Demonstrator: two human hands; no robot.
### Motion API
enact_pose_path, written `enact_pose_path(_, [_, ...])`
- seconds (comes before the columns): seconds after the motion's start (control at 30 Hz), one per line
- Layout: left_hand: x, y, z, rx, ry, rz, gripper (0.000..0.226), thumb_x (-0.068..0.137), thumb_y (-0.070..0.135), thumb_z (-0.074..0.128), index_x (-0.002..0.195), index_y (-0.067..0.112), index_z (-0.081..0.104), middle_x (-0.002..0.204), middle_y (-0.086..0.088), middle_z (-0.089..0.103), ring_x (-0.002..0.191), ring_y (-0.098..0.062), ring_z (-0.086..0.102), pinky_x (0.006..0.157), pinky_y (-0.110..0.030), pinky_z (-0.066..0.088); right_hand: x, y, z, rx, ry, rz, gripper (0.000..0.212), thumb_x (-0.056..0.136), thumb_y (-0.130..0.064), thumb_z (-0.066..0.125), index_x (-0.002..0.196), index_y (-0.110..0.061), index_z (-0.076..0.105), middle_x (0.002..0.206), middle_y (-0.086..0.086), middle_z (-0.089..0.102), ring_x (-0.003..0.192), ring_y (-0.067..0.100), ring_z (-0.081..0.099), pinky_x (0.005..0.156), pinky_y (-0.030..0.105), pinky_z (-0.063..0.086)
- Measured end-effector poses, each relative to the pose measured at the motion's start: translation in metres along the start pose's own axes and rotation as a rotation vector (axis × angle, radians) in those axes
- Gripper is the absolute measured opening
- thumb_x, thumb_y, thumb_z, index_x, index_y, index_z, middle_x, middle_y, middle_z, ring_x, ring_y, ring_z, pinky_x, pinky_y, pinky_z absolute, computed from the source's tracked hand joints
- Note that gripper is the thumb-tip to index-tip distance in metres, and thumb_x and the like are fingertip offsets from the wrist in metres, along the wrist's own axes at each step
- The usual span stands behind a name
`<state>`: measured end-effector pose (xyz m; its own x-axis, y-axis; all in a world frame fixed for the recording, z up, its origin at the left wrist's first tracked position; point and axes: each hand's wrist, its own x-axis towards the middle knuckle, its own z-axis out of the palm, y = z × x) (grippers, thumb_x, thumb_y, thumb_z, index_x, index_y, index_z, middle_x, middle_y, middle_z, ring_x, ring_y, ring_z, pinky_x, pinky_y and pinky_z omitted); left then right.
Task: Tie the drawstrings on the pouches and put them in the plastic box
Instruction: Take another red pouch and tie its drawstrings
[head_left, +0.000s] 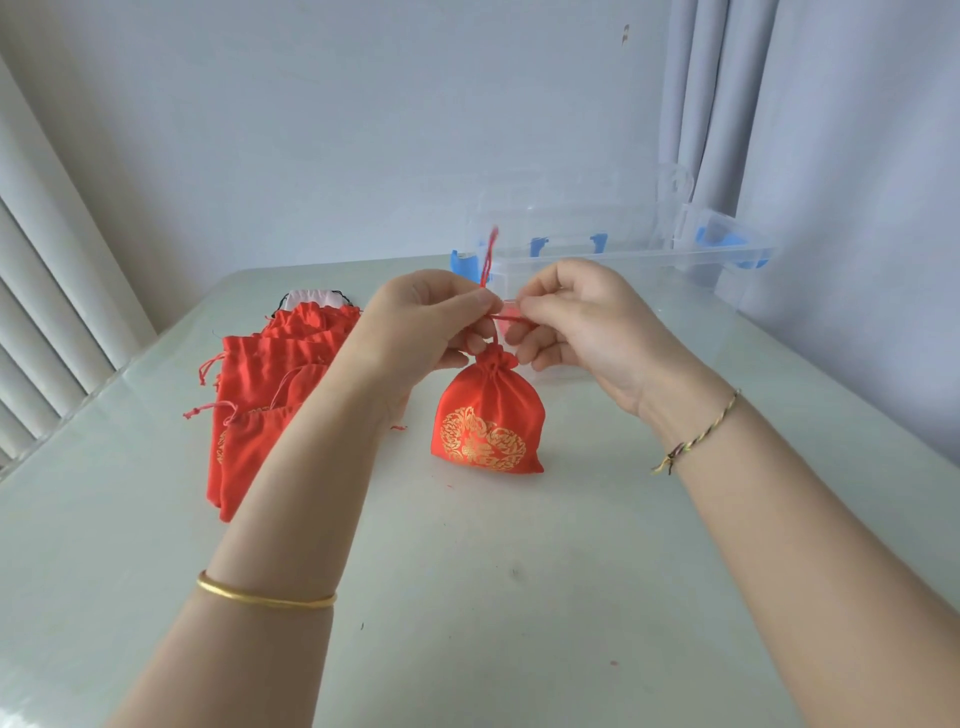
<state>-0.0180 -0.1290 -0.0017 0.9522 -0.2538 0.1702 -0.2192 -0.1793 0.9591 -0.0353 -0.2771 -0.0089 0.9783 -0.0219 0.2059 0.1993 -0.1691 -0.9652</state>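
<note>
A red pouch (485, 421) with a gold emblem hangs just above the table, its mouth gathered tight. My left hand (426, 322) and my right hand (576, 317) each pinch its red drawstring (506, 318) right above the gathered mouth, and a short length is stretched between them. One loose drawstring end (487, 260) flicks upward, blurred. Behind my hands stands the clear plastic box (717, 254) with blue latches, open at the top. Something pink shows through its near wall; I cannot tell what it is.
A pile of several flat red pouches (260, 410) lies on the table (467, 597) to the left, partly hidden by my left forearm, with a white pouch (311, 297) at its far end. Wall and curtains stand close behind the box.
</note>
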Motion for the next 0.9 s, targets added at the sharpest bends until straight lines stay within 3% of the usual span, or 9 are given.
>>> enact_pose_path(0.2, [0.002, -0.004, 0.001, -0.055, 0.092, -0.025, 0.014, 0.091, 0.013, 0.056, 0.08, 0.013, 0.064, 0.058, 0.002, 0.059, 0.045, -0.001, 0.054, 0.051, -0.013, 0.044, 0.001, 0.006, 0.008, -0.243, 0.025, -0.268, 0.019, 0.074, -0.003, 0.071, 0.075, -0.016, 0.059, 0.068, 0.004, 0.056, 0.057, 0.007, 0.047, 0.055, 0.017, 0.039])
enact_pose_path(0.3, [0.004, -0.006, -0.001, -0.072, 0.113, -0.027, 0.012, 0.09, 0.013, 0.058, 0.079, 0.011, 0.065, 0.05, 0.004, 0.059, 0.044, -0.003, 0.054, 0.05, -0.014, 0.045, 0.003, 0.01, 0.01, -0.299, 0.047, -0.349, 0.013, 0.073, -0.008, 0.073, 0.078, -0.015, 0.064, 0.066, 0.009, 0.05, 0.054, 0.003, 0.039, 0.055, 0.02, 0.036])
enact_pose_path(0.4, [0.005, -0.007, -0.001, -0.057, 0.128, -0.02, 0.012, 0.089, 0.012, 0.058, 0.079, 0.011, 0.065, 0.048, 0.004, 0.06, 0.045, -0.004, 0.055, 0.051, -0.015, 0.046, 0.003, 0.012, 0.011, -0.364, 0.089, -0.393, 0.009, 0.072, -0.011, 0.072, 0.077, -0.017, 0.068, 0.069, 0.012, 0.054, 0.057, 0.009, 0.041, 0.062, 0.036, 0.044])
enact_pose_path(0.5, [0.004, -0.007, 0.0, -0.034, 0.134, 0.004, 0.014, 0.089, 0.009, 0.058, 0.076, 0.01, 0.066, 0.049, 0.002, 0.061, 0.046, -0.005, 0.056, 0.05, -0.014, 0.046, 0.001, 0.011, 0.013, -0.52, 0.137, -0.473, 0.007, 0.073, -0.01, 0.072, 0.078, -0.014, 0.07, 0.078, 0.011, 0.059, 0.059, 0.008, 0.045, 0.064, 0.032, 0.045])
enact_pose_path(0.6, [0.003, -0.007, 0.0, 0.001, 0.139, 0.019, 0.015, 0.088, 0.009, 0.059, 0.075, 0.01, 0.066, 0.048, 0.003, 0.061, 0.047, -0.004, 0.055, 0.049, -0.013, 0.045, -0.001, 0.01, 0.015, -0.673, 0.143, -0.554, 0.002, 0.074, -0.012, 0.069, 0.076, -0.012, 0.07, 0.074, 0.0, 0.054, 0.063, 0.007, 0.045, 0.063, 0.03, 0.043])
enact_pose_path(0.7, [0.005, -0.005, -0.002, -0.028, 0.186, 0.021, 0.005, 0.087, 0.011, 0.059, 0.089, 0.011, 0.064, 0.061, 0.003, 0.064, 0.055, -0.005, 0.06, 0.054, -0.015, 0.046, 0.0, 0.009, 0.015, -0.635, 0.137, -0.461, 0.005, 0.076, -0.011, 0.065, 0.072, -0.012, 0.069, 0.064, -0.007, 0.05, 0.057, 0.002, 0.043, 0.061, 0.026, 0.038])
enact_pose_path(0.77, [0.005, -0.002, -0.007, 0.009, 0.256, 0.039, 0.012, 0.086, 0.013, 0.06, 0.097, 0.015, 0.059, 0.079, 0.002, 0.063, 0.067, -0.006, 0.061, 0.057, -0.017, 0.047, 0.001, 0.01, 0.012, -0.441, 0.13, -0.322, 0.009, 0.077, -0.008, 0.065, 0.069, -0.011, 0.068, 0.058, -0.008, 0.054, 0.049, 0.0, 0.045, 0.057, 0.019, 0.037])
enact_pose_path(0.83, [0.002, 0.003, -0.011, 0.071, 0.313, 0.117, 0.017, 0.082, 0.013, 0.063, 0.092, 0.023, 0.054, 0.092, 0.0, 0.06, 0.075, -0.009, 0.059, 0.061, -0.022, 0.049, 0.004, 0.012, 0.01, -0.213, 0.143, -0.164, 0.013, 0.078, -0.008, 0.066, 0.065, -0.011, 0.067, 0.056, -0.004, 0.056, 0.047, 0.0, 0.044, 0.054, 0.018, 0.036])
enact_pose_path(0.9, [-0.003, 0.01, -0.012, 0.177, 0.309, 0.234, 0.024, 0.078, 0.012, 0.066, 0.083, 0.031, 0.052, 0.102, 0.002, 0.055, 0.082, -0.008, 0.056, 0.067, -0.025, 0.047, 0.006, 0.015, 0.009, -0.055, 0.16, -0.021, 0.02, 0.077, -0.01, 0.067, 0.058, -0.015, 0.065, 0.06, 0.005, 0.052, 0.05, 0.011, 0.037, 0.048, 0.021, 0.029])
